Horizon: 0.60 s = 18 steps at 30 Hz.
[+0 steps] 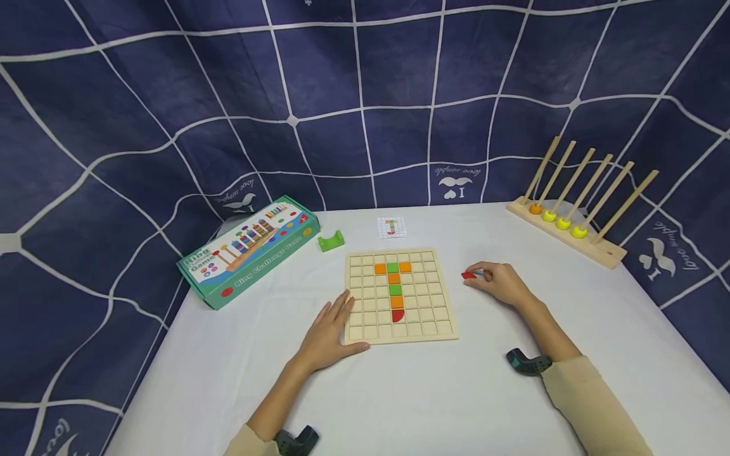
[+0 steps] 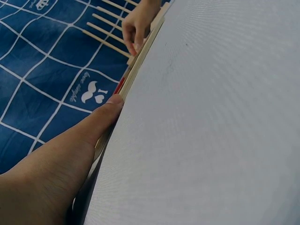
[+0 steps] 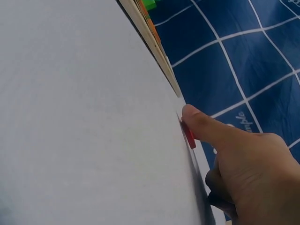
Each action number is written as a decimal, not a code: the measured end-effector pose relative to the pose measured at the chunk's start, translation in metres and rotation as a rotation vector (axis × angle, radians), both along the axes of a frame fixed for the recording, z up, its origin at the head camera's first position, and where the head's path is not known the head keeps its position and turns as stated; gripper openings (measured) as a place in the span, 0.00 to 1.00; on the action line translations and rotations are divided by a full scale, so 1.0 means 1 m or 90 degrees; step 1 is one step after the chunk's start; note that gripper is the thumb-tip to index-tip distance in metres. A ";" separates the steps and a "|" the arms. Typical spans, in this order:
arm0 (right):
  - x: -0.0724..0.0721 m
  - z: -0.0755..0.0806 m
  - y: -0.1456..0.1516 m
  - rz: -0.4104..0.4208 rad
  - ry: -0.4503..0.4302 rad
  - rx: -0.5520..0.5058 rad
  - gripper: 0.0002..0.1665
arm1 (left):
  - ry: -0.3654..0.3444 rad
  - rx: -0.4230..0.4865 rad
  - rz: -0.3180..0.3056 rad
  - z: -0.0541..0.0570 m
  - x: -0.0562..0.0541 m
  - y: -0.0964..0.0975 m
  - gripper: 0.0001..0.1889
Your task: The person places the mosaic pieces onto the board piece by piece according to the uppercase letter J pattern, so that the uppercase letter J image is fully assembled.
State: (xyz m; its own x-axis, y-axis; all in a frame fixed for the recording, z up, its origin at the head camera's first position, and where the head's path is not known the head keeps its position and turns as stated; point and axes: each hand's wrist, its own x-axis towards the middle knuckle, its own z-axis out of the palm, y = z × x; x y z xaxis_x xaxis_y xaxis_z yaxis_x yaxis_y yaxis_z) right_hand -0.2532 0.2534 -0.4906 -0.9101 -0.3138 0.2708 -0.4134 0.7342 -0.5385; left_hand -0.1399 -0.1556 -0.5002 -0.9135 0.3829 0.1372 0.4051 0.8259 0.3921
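A wooden grid board (image 1: 424, 310) lies on the white table. In its squares sit several orange and green square tiles in a T shape, with a red quarter-round tile (image 1: 398, 315) at the foot of the stem. My left hand (image 1: 326, 335) rests against the board's left side, fingers extended on its edge and thumb by the near left corner. To the right of the board, my right hand (image 1: 500, 283) pinches a red tile (image 3: 188, 135) between thumb and fingers, close to the tabletop. The fingers partly cover that tile, so its full shape is hidden.
Behind the board lies a small pattern card (image 1: 399, 232) showing a coloured T-like figure. A green curved block (image 1: 331, 241) stands left of it, beside a green game box (image 1: 251, 253). At the back right is a wooden peg stand (image 1: 604, 252) with orange and yellow rings.
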 end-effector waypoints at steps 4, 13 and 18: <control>0.001 -0.001 -0.002 -0.005 -0.009 0.009 0.19 | -0.001 -0.005 0.001 0.000 0.000 0.001 0.56; 0.005 -0.001 0.014 -0.033 0.023 0.025 0.18 | 0.004 0.004 -0.001 0.000 0.000 0.000 0.55; 0.006 -0.001 0.019 -0.046 0.031 0.025 0.19 | 0.001 0.005 0.002 -0.001 0.000 0.000 0.55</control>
